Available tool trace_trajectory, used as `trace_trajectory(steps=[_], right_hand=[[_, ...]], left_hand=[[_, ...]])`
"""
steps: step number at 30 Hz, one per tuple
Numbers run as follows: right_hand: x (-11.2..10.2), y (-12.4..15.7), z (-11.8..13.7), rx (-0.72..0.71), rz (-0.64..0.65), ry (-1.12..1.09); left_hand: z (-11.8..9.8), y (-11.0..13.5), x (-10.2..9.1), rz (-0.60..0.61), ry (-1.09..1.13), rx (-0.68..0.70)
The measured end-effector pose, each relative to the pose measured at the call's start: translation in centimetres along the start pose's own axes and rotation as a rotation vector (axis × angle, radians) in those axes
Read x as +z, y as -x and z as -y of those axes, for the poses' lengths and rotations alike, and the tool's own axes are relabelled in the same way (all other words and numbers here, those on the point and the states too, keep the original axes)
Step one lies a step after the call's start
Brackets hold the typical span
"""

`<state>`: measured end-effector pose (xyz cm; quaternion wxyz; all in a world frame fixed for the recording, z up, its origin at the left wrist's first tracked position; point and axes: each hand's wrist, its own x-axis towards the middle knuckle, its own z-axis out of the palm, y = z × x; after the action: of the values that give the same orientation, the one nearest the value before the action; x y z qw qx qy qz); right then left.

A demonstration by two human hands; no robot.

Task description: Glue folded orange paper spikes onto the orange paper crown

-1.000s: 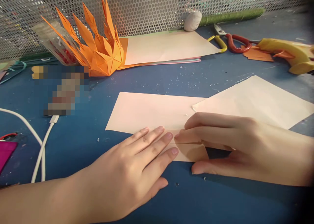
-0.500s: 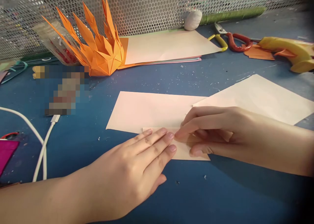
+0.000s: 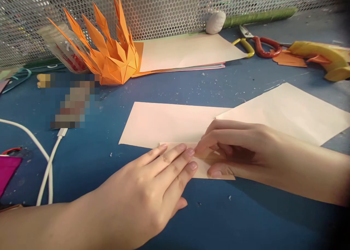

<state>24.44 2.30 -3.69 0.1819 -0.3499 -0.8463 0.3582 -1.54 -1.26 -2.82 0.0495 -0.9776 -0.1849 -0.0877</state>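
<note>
A small pale pink paper (image 3: pixel 202 169) with a crease line across it lies flat on the blue table. My left hand (image 3: pixel 153 180) rests on its left part, fingers stretched out flat and open. From the right, my right hand (image 3: pixel 246 146) touches the same paper; its index fingertip presses beside my left fingertips, and its thumb lies apart near the lower right edge. Both hands hide much of this paper. Just behind it is a larger pale pink paper sheet (image 3: pixel 169 122), and a white paper sheet (image 3: pixel 290 107) overlaps that one on the right.
An orange folded-paper model (image 3: pixel 117 60) stands at the back left beside a stack of paper (image 3: pixel 186 51). Red-handled pliers (image 3: pixel 265 47) and a yellow tool (image 3: pixel 314 53) lie at the back right. A white cable (image 3: pixel 49 166) runs along the left. Behind is a perforated metal panel (image 3: pixel 169 9).
My right thumb has slid slightly left along the paper, and my right wrist sits a little lower. My left hand stays almost in place.
</note>
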Motion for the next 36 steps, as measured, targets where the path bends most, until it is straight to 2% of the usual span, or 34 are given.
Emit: trace_trajectory(steps=[6, 12, 17, 20, 24, 27, 31, 34, 36], right_hand=[[0.6, 0.2, 0.5, -0.002, -0.083, 0.101], [0.9, 0.2, 0.2, 0.021, -0.056, 0.099], [0.8, 0.1, 0.3, 0.038, -0.04, 0.07], [0.6, -0.1, 0.4, 0.044, -0.03, 0.057], [0.4, 0.1, 0.2, 0.018, -0.047, 0.036], [0.6, 0.5, 0.0, -0.01, -0.113, 0.08], [1.0, 1.2, -0.1, -0.019, -0.255, 0.261], [0.9, 1.3, -0.2, -0.078, -0.224, 0.3], [0.8, 1.2, -0.1, -0.064, -0.214, 0.263]], left_hand=[[-0.2, 0.0, 0.0, 0.0, -0.021, -0.016], [-0.5, 0.1, -0.1, 0.04, -0.058, 0.001], [-0.4, 0.3, 0.2, 0.087, 0.006, -0.026], [-0.3, 0.5, 0.3, 0.059, 0.035, -0.052], [-0.2, 0.5, 0.3, 0.097, 0.076, -0.03], [-0.2, 0.4, 0.2, 0.063, 0.063, -0.033], [-0.3, 0.4, 0.4, 0.061, 0.046, -0.026], [-0.4, 0.4, 0.5, 0.051, 0.066, -0.051], [-0.6, 0.4, 0.6, 0.008, 0.078, -0.111]])
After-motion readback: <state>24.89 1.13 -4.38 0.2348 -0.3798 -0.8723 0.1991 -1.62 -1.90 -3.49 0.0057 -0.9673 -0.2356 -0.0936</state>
